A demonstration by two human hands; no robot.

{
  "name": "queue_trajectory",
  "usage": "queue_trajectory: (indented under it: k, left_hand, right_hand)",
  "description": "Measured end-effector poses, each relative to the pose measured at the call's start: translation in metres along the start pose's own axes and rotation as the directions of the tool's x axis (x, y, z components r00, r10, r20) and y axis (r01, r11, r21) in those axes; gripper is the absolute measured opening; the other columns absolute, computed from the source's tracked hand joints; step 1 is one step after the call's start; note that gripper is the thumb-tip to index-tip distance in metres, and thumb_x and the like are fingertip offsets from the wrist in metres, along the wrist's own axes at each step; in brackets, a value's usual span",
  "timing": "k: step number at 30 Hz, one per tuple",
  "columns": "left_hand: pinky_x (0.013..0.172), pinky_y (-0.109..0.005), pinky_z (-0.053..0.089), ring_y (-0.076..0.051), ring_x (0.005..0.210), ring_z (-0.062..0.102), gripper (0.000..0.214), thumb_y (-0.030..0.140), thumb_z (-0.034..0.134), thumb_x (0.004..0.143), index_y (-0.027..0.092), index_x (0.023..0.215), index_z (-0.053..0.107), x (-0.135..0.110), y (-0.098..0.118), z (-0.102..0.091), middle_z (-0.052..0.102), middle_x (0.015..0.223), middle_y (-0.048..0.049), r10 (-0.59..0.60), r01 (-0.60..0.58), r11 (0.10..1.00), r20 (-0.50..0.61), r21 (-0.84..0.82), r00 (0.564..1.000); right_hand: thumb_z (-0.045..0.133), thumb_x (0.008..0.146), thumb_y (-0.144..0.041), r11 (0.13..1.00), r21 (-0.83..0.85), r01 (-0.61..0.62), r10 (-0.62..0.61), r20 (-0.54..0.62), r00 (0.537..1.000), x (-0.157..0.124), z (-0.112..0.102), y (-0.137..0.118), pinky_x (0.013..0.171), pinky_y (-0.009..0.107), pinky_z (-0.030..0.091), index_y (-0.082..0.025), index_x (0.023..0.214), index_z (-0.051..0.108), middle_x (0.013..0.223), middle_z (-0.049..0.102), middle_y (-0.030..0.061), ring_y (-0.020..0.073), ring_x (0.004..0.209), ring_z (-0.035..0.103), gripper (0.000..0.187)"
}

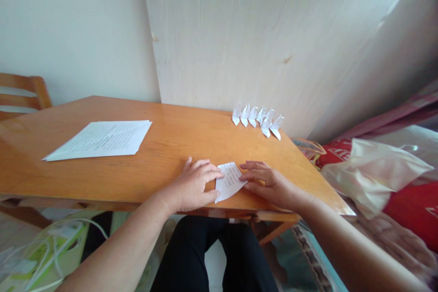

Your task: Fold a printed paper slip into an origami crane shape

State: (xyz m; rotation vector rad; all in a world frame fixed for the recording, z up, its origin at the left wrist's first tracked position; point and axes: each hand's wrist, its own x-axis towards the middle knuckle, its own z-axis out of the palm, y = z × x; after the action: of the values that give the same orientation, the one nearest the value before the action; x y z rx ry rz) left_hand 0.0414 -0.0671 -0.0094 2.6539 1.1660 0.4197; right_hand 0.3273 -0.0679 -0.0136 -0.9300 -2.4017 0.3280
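A small folded piece of printed paper (228, 182) lies on the wooden table near its front edge, between my two hands. My left hand (196, 184) rests at its left side, with fingertips and thumb touching the paper's edge and the fingers apart. On the other side, my right hand (265, 183) has its fingers stretched out, the fingertips on the paper's right edge. Neither hand is wrapped round the paper; it lies flat under the fingertips. Several folded paper figures (253, 116) stand in a cluster at the table's back right.
A stack of printed sheets (102, 139) lies on the left of the table (178, 132). A wooden chair (23, 93) stands at the far left. Beyond the table's right edge are a white plastic bag (372, 173) and red bags (415, 212). A pale board (219, 41) leans behind.
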Motion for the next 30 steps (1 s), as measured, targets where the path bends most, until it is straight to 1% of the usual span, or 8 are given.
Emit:
queue_trajectory:
  k: [4,6,9,14,20,26,30]
  left_hand:
    - [0.112,-0.050,0.021,-0.029,0.133,0.042,0.044,0.044,0.060,0.087,0.037,0.130,0.061,0.000,0.000,0.001,0.061,0.135,0.0000,0.005,-0.005,1.000,-0.002,0.006,1.000]
    - [0.113,-0.051,0.020,-0.030,0.134,0.041,0.044,0.043,0.060,0.087,0.036,0.131,0.061,0.000,0.000,0.001,0.062,0.135,-0.0003,0.003,-0.003,1.000,0.001,0.007,1.000]
    - [0.114,-0.051,0.019,-0.030,0.135,0.041,0.044,0.043,0.060,0.087,0.036,0.130,0.061,-0.001,0.000,0.002,0.062,0.135,0.0000,-0.012,0.012,1.000,0.007,-0.001,1.000]
    - [0.116,-0.054,0.016,-0.030,0.136,0.040,0.043,0.042,0.060,0.086,0.036,0.129,0.062,-0.001,0.001,0.002,0.062,0.135,0.0011,-0.028,0.028,0.999,-0.002,-0.017,1.000]
    - [0.118,-0.057,0.010,-0.031,0.140,0.035,0.043,0.040,0.057,0.089,0.036,0.132,0.060,-0.002,0.002,0.001,0.061,0.136,0.0005,-0.019,0.020,0.999,0.018,-0.033,1.000]
    - [0.119,-0.058,0.008,-0.032,0.143,0.032,0.048,0.041,0.058,0.088,0.036,0.135,0.058,-0.004,0.001,-0.003,0.059,0.139,0.0000,-0.011,0.014,0.999,0.062,-0.052,0.998]
    - [0.119,-0.058,0.010,-0.032,0.143,0.031,0.048,0.043,0.058,0.088,0.035,0.135,0.058,-0.004,0.001,-0.004,0.058,0.140,-0.0007,-0.010,0.014,0.999,0.071,-0.052,0.997]
  right_hand:
    - [0.060,0.096,-0.031,0.996,0.087,0.011,-0.014,0.029,0.999,0.015,0.001,0.001,0.103,0.043,0.046,-0.026,0.101,0.074,0.108,0.074,0.0044,0.0220,0.110,0.064,0.015]
    - [0.061,0.096,-0.032,0.993,0.113,-0.034,0.029,0.049,0.998,0.021,0.003,0.004,0.097,0.040,0.048,-0.025,0.096,0.074,0.100,0.075,0.0034,0.0204,0.100,0.066,0.014]
    - [0.062,0.095,-0.033,0.988,0.104,-0.113,0.107,0.053,0.993,0.027,0.007,0.007,0.093,0.039,0.048,-0.024,0.091,0.073,0.093,0.073,0.0033,0.0200,0.093,0.066,0.015]
    - [0.063,0.094,-0.035,0.981,0.071,-0.181,0.178,0.047,0.983,0.032,0.012,0.008,0.089,0.036,0.047,-0.022,0.082,0.071,0.087,0.070,0.0032,0.0191,0.088,0.064,0.019]
    - [0.065,0.092,-0.035,0.962,0.039,-0.270,0.269,0.009,0.963,0.035,0.018,0.006,0.078,0.033,0.047,-0.022,0.076,0.069,0.080,0.066,0.0019,0.0178,0.078,0.061,0.021]
    - [0.065,0.091,-0.035,0.958,0.033,-0.286,0.285,0.025,0.958,0.037,0.019,0.006,0.074,0.032,0.045,-0.021,0.076,0.069,0.080,0.066,0.0023,0.0176,0.076,0.059,0.021]
    - [0.066,0.091,-0.034,0.956,0.024,-0.294,0.293,0.030,0.956,0.038,0.019,0.005,0.073,0.032,0.045,-0.021,0.075,0.069,0.079,0.065,0.0019,0.0171,0.075,0.059,0.020]
